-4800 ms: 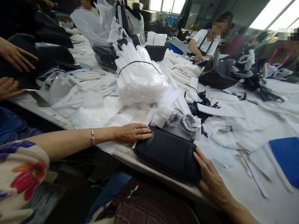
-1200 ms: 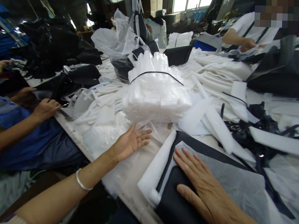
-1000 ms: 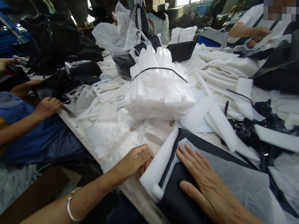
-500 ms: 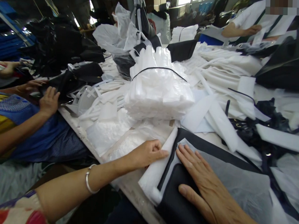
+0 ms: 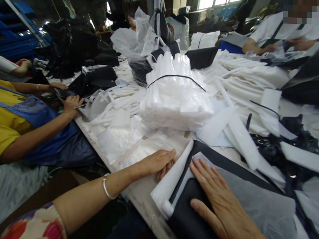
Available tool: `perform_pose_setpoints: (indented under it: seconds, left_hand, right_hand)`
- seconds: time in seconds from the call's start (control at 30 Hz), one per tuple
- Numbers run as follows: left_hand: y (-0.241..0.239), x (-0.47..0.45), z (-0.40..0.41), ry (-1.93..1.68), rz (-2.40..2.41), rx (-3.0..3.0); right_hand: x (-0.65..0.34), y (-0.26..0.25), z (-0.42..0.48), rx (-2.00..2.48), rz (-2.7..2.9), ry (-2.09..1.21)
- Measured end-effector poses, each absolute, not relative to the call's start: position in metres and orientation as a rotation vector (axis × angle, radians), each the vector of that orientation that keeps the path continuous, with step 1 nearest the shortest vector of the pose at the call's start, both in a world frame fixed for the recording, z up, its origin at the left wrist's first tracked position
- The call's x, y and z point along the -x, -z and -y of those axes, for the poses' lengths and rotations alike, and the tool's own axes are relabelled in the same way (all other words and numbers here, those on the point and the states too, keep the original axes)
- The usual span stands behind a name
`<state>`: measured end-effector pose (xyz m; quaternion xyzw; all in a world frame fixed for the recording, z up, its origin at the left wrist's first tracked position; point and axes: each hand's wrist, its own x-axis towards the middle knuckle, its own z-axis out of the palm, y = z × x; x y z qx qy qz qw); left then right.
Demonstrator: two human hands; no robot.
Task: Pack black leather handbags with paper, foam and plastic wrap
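A black bag panel or flat bag (image 5: 189,218) lies in front of me, with a thin translucent sheet (image 5: 261,192) over part of it. My right hand (image 5: 211,191) rests flat on both, fingers stretched out and thumb apart. Along the left side of the bag runs a rolled white foam sheet (image 5: 170,182). Just left of this foam is my left hand (image 5: 164,163), its fingers curled in; whatever they may hold is hidden. A bracelet circles my left wrist.
Behind the bag stands a strapped bundle of white foam strips (image 5: 176,99). Loose foam pieces (image 5: 242,140) and black straps (image 5: 289,134) lie to the right. On the left, a co-worker's hand (image 5: 71,106) touches a black bag (image 5: 94,79). Another person works at the far right.
My left hand has turned over, its thumb no longer pointing at the foam, and its fingers now curl underneath. My right hand stays flat on the bag. The view has shifted slightly left.
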<state>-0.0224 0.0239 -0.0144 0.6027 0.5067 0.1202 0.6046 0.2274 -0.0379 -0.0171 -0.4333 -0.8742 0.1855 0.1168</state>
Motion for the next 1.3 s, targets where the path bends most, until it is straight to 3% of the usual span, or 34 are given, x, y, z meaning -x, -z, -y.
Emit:
perform_pose_setpoints:
  seconds: [0.1, 0.37, 0.6, 0.77, 0.9, 1.0, 1.17, 1.3]
  left_hand:
    - [0.018, 0.039, -0.021, -0.241, -1.314, -1.183]
    - [0.02, 0.001, -0.021, -0.724, -1.175, -0.688]
    - [0.026, 0.0, -0.044, -0.763, -1.383, -1.002]
    - [0.001, 0.001, -0.05, -0.908, -1.44, -1.294]
    - [-0.025, -0.022, -0.046, -0.604, -1.036, -2.218]
    - [-0.029, -0.047, -0.05, -0.255, -0.788, -2.547]
    - [-0.029, -0.063, -0.057, -0.196, -0.726, -2.533]
    - [-0.031, -0.049, -0.064, -0.213, -0.62, -2.141]
  right_hand:
    - [-0.228, 0.017, 0.037, 1.267, 2.575, -0.569]
    - [-0.228, 0.017, 0.037, 1.305, 2.57, -0.591]
    - [-0.226, 0.01, 0.036, 1.318, 2.582, -0.643]
    - [-0.225, 0.004, 0.036, 1.298, 2.565, -0.704]
    - [-0.227, 0.009, 0.038, 1.319, 2.547, -0.686]
    - [-0.227, 0.011, 0.038, 1.33, 2.528, -0.693]
    - [-0.225, -0.002, 0.037, 1.288, 2.456, -0.813]
    - [-0.226, -0.005, 0.038, 1.352, 2.414, -0.943]
